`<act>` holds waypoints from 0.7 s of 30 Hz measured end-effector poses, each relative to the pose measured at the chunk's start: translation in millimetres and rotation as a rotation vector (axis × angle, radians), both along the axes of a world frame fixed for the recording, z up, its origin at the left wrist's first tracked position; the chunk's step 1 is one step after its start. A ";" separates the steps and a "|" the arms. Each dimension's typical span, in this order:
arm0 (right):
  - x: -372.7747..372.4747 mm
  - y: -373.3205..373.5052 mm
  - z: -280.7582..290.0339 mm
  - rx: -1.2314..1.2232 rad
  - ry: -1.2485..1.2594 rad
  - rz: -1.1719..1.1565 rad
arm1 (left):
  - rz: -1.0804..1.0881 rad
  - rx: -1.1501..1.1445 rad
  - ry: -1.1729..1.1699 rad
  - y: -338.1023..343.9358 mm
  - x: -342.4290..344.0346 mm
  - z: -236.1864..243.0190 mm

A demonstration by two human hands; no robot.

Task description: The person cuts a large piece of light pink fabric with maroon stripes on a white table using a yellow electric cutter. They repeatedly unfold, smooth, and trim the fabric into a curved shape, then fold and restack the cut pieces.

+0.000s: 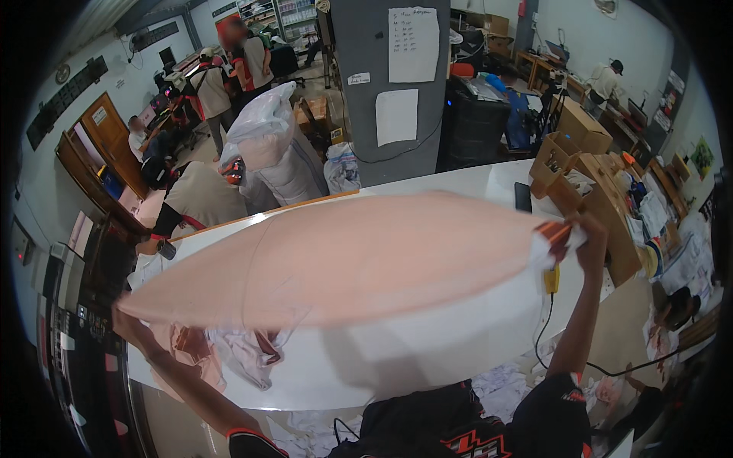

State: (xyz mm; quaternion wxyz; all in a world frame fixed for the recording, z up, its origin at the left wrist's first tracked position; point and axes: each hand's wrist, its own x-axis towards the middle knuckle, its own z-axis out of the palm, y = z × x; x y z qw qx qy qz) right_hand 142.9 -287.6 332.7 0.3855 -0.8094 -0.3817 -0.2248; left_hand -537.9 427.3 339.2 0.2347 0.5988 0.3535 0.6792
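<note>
Pink cloth (366, 259) spread between left grip (126, 324) and right grip (592, 243).
Each grip clamped on one end; cloth spans the gap, raised over the white surface (435, 370). Yellow device (551, 280) just below right grip; crumpled fabric (252, 357) near left grip, to its right.

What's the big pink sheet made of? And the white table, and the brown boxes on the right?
Pink sheet: looks like soft, matt fabric, as it billows between the left hand and right hand.
White table: the top is smooth and even, maybe laminate; I can't be sure.
Brown boxes: probably plain, dull cardboard, with stiff sides and sharp edges.
</note>
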 end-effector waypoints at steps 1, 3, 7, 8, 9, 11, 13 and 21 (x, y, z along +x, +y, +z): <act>-11.4 -2.6 -23.5 -0.067 -0.017 -0.167 | -0.027 -0.164 -0.078 -4.6 -1.7 -30.4; -27.9 -4.1 -67.8 -0.072 0.145 -0.169 | -0.058 -0.324 0.504 -9.4 -8.2 -78.5; -51.1 18.4 -156.7 -0.080 -0.022 -0.094 | -0.691 -0.578 -0.287 7.2 20.2 -179.0; -55.4 24.9 -176.6 -0.119 0.034 -0.132 | -0.801 -0.604 -0.414 13.1 23.2 -199.2; -57.7 28.9 -193.5 -0.139 0.054 -0.112 | -0.691 -0.765 -0.425 19.3 23.1 -216.2; -62.2 37.9 -225.3 -0.163 0.062 -0.123 | -0.548 -1.040 -0.421 31.4 20.8 -241.9; -67.7 39.5 -249.5 -0.266 0.128 -0.150 | -0.132 -0.853 -0.373 11.7 33.8 -283.9; -87.4 9.2 -293.4 -0.424 0.206 -0.225 | 0.068 -0.285 0.695 -158.2 115.6 -346.2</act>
